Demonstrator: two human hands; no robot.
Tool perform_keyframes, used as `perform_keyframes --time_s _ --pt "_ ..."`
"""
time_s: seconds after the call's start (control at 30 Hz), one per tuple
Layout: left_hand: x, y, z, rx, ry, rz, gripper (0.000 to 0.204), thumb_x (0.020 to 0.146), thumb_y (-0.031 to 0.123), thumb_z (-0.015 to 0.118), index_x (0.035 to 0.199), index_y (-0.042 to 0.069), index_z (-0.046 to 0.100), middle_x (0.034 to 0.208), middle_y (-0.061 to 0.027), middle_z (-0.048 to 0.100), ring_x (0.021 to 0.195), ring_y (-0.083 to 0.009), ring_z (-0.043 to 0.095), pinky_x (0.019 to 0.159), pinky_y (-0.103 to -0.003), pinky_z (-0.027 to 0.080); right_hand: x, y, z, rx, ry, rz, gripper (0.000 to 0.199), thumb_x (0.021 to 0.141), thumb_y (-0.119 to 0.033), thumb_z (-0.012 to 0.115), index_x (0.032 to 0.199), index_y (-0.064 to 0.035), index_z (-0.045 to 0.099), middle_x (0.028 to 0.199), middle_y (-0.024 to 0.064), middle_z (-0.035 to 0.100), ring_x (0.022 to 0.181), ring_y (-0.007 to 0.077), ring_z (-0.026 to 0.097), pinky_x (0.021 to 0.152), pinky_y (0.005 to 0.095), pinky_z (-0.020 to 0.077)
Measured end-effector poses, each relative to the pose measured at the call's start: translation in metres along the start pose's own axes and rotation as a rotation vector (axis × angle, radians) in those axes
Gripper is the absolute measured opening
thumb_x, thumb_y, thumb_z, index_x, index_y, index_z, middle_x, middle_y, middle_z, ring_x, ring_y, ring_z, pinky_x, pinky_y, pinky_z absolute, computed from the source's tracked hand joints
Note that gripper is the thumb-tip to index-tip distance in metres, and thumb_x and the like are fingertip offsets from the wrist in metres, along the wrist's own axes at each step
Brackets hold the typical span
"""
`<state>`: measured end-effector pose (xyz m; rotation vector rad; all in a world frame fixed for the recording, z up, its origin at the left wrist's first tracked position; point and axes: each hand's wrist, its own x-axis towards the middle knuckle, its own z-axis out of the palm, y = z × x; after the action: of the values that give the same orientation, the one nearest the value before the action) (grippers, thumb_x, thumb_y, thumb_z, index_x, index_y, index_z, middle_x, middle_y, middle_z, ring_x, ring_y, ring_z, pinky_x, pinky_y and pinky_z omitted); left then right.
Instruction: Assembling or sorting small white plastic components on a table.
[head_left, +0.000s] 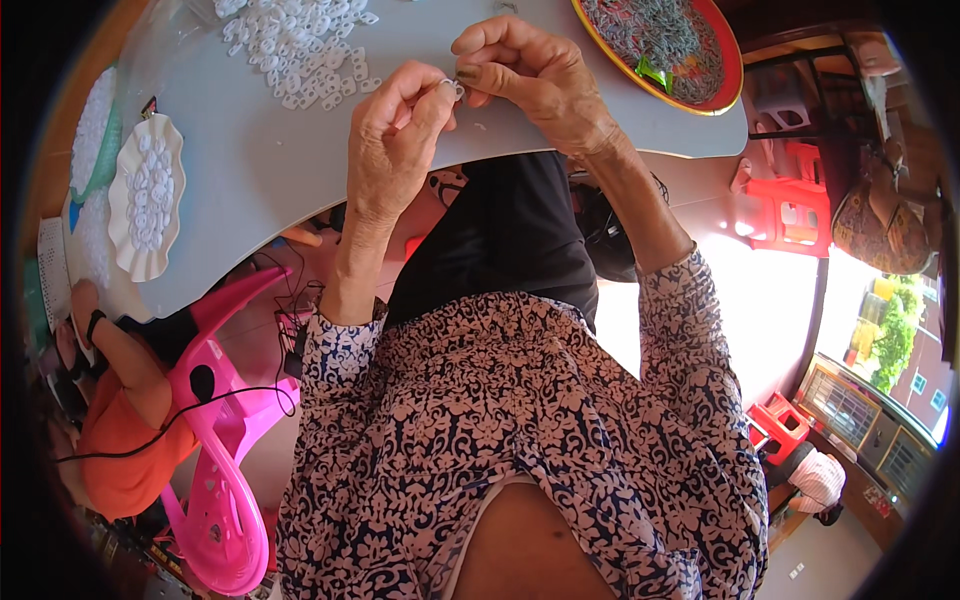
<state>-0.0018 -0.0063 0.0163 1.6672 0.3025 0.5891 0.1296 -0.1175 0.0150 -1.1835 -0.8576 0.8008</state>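
My left hand [392, 140] and my right hand [528, 75] meet over the grey table [260, 170], and together they pinch one small white plastic ring piece [455, 90] between their fingertips. A heap of several similar white pieces [295, 45] lies on the table just beyond my left hand. To the right, a round red tray with a yellow rim [722, 95] holds many thin grey parts [655, 35] and a small green bit. My patterned sleeves come up from below.
A white scalloped dish [148, 195] with white pieces sits at the table's left edge, beside a bag of more. A pink plastic chair [225, 420] and a person in orange [125, 440] are at lower left. Red stools [790, 200] stand at right.
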Motion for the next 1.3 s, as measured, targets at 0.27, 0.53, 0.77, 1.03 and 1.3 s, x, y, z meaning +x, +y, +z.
perform_keyframes --time_s 0.27,0.53,0.77,1.03,1.3 --pt "0.001 -0.005 0.0 0.066 -0.016 0.008 0.012 0.087 0.011 0.057 0.082 0.001 0.057 0.064 0.0006 0.054 0.06 -0.005 0.05 0.056 -0.02 0.04 0.001 0.004 -0.002 -0.025 0.0 -0.047 0.017 0.087 -0.004 0.061 0.103 -0.0014 0.059 0.084 0.0027 0.065 0.077 0.0084 0.062 0.072 0.0219 0.0515" --pt "0.001 -0.003 0.0 0.032 0.002 0.034 0.012 0.087 0.012 0.057 0.082 0.001 0.057 0.065 0.0004 0.054 0.06 -0.0051 0.05 0.056 -0.021 0.04 -0.001 0.005 0.001 -0.019 0.021 -0.045 0.017 0.087 -0.006 0.061 0.103 -0.0019 0.059 0.082 0.0019 0.064 0.072 0.0075 0.06 0.069 0.0211 0.0502" --pt "0.001 0.0 0.0 0.055 0.004 0.013 0.011 0.087 0.012 0.057 0.082 0.001 0.058 0.063 0.0007 0.053 0.059 -0.0047 0.048 0.055 -0.021 0.04 0.0 0.005 0.0 -0.004 0.03 -0.06 0.017 0.087 -0.007 0.062 0.103 -0.0019 0.06 0.081 0.0018 0.064 0.072 0.0072 0.06 0.068 0.0209 0.0504" --pt "0.001 -0.008 0.0 0.063 -0.01 0.042 0.013 0.088 0.013 0.057 0.082 0.002 0.057 0.063 0.0009 0.053 0.059 -0.0045 0.047 0.054 -0.021 0.039 0.0 0.007 0.001 -0.059 0.007 -0.084 0.016 0.088 -0.006 0.06 0.103 -0.0006 0.059 0.082 0.0017 0.063 0.071 0.0067 0.059 0.067 0.0206 0.0501" --pt "0.0 -0.009 -0.003 0.056 -0.044 0.068 0.016 0.089 0.018 0.058 0.083 0.003 0.057 0.062 0.0015 0.052 0.057 -0.0044 0.044 0.052 -0.021 0.037 0.0 0.001 -0.004 -0.14 -0.072 -0.037 0.014 0.088 -0.013 0.062 0.093 0.0003 0.063 0.077 0.0009 0.062 0.068 0.0063 0.056 0.063 0.02 0.0471"
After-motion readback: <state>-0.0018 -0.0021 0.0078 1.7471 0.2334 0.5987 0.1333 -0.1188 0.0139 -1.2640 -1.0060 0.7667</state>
